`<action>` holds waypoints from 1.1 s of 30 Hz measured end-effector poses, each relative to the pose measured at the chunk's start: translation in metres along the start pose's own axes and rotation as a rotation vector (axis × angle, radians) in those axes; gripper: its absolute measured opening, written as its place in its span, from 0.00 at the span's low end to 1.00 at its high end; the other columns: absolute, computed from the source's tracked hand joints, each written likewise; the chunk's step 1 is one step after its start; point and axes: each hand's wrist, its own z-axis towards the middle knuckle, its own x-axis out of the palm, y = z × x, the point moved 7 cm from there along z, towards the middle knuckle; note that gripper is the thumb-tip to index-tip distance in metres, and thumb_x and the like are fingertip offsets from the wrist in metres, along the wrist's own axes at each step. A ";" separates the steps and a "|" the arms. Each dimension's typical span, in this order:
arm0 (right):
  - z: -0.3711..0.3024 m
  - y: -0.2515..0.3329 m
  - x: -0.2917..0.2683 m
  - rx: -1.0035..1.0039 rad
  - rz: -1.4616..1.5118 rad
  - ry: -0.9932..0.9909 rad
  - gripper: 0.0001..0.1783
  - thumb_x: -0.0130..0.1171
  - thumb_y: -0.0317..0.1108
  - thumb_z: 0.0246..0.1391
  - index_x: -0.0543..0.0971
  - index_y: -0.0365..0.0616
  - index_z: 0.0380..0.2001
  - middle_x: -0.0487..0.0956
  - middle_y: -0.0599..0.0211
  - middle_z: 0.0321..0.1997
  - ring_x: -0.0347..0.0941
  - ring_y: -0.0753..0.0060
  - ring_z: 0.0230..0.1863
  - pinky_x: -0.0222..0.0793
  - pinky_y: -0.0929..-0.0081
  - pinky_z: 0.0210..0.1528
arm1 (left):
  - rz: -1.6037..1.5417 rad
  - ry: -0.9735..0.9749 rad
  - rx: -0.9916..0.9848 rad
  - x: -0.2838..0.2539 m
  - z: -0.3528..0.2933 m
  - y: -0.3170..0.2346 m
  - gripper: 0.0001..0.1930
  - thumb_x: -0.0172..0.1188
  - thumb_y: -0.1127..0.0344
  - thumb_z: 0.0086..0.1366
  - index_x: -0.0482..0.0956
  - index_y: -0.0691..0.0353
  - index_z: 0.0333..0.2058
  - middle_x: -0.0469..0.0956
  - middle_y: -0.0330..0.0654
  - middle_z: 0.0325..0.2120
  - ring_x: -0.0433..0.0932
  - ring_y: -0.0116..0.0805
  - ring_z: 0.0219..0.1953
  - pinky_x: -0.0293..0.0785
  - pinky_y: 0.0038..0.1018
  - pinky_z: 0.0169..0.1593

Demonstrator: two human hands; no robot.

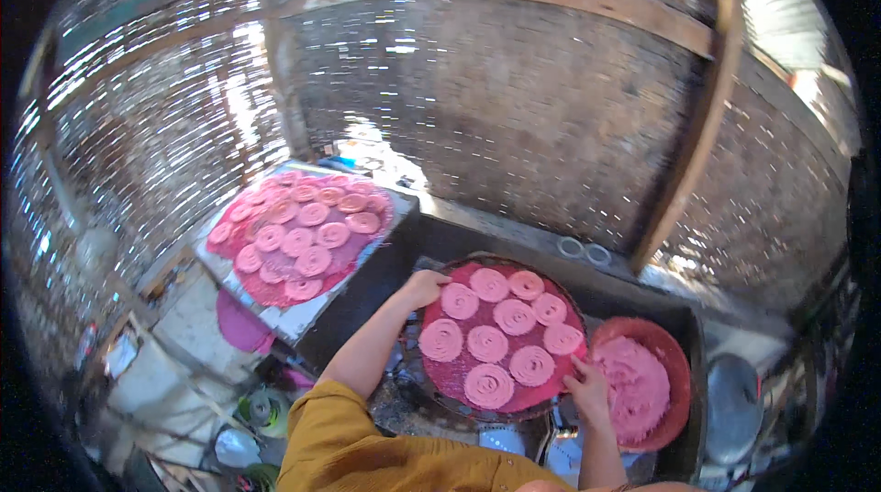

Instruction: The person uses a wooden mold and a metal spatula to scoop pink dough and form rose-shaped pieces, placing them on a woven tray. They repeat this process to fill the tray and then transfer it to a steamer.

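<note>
A round tray point(447, 380) lined with red-pink cloth is held level between my hands. Several flat pink dough spirals point(487, 343) lie spaced out on it. My left hand point(425, 288) grips the tray's rim at its far left, thumb over the edge. On the right side of the rim, my right hand point(589, 385) also holds on, with its fingers partly hidden underneath. Just right of the tray stands a red basin point(679, 363) with a mound of soft pink dough point(633, 391) in it.
Left of the tray, a pale tabletop point(298, 319) bears a pink cloth covered with more dough spirals point(314, 261). A metal lid point(734, 408) sits right of the basin. Two white rings point(584, 250) rest on the ledge by the woven wall point(541, 116). A slanted wooden post point(695, 134) stands behind.
</note>
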 end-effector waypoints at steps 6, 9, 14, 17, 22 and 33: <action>0.010 0.014 -0.007 0.004 0.292 0.061 0.29 0.57 0.28 0.35 0.69 0.40 0.47 0.71 0.53 0.44 0.66 0.63 0.46 0.59 0.73 0.50 | -0.069 -0.110 0.152 -0.014 0.003 -0.033 0.17 0.49 0.74 0.46 0.76 0.61 0.38 0.74 0.50 0.38 0.72 0.42 0.43 0.65 0.29 0.48; 0.024 0.067 -0.011 -0.078 0.224 0.089 0.29 0.56 0.27 0.34 0.69 0.37 0.47 0.71 0.55 0.45 0.66 0.67 0.46 0.60 0.76 0.48 | -0.202 -0.111 0.079 -0.043 -0.006 -0.038 0.17 0.49 0.75 0.47 0.75 0.62 0.38 0.74 0.49 0.38 0.72 0.41 0.43 0.65 0.28 0.48; 0.055 0.165 0.018 -0.218 0.145 0.172 0.29 0.54 0.26 0.31 0.70 0.31 0.44 0.71 0.58 0.45 0.68 0.70 0.43 0.62 0.78 0.45 | -0.285 -0.165 0.076 -0.134 -0.027 -0.007 0.14 0.53 0.67 0.53 0.75 0.59 0.40 0.75 0.47 0.38 0.74 0.37 0.41 0.67 0.26 0.45; 0.074 0.221 0.061 -0.203 0.235 0.178 0.29 0.53 0.27 0.31 0.70 0.31 0.44 0.72 0.59 0.44 0.69 0.72 0.42 0.62 0.79 0.45 | -0.201 -0.268 0.018 -0.207 -0.050 0.029 0.14 0.51 0.70 0.52 0.75 0.60 0.39 0.75 0.46 0.38 0.73 0.36 0.42 0.67 0.25 0.46; 0.141 0.299 0.182 -0.362 0.200 0.328 0.30 0.55 0.22 0.34 0.67 0.31 0.47 0.69 0.64 0.47 0.66 0.77 0.43 0.64 0.82 0.41 | -0.064 -0.451 0.002 -0.326 -0.074 0.153 0.17 0.46 0.73 0.49 0.76 0.56 0.38 0.75 0.49 0.37 0.73 0.40 0.42 0.66 0.27 0.47; 0.229 0.405 0.480 -0.629 0.009 0.458 0.29 0.57 0.30 0.32 0.70 0.41 0.46 0.73 0.54 0.44 0.72 0.67 0.39 0.66 0.75 0.43 | 0.057 -0.816 -0.407 -0.473 -0.180 0.380 0.18 0.46 0.74 0.47 0.77 0.57 0.37 0.75 0.49 0.36 0.74 0.40 0.41 0.67 0.27 0.46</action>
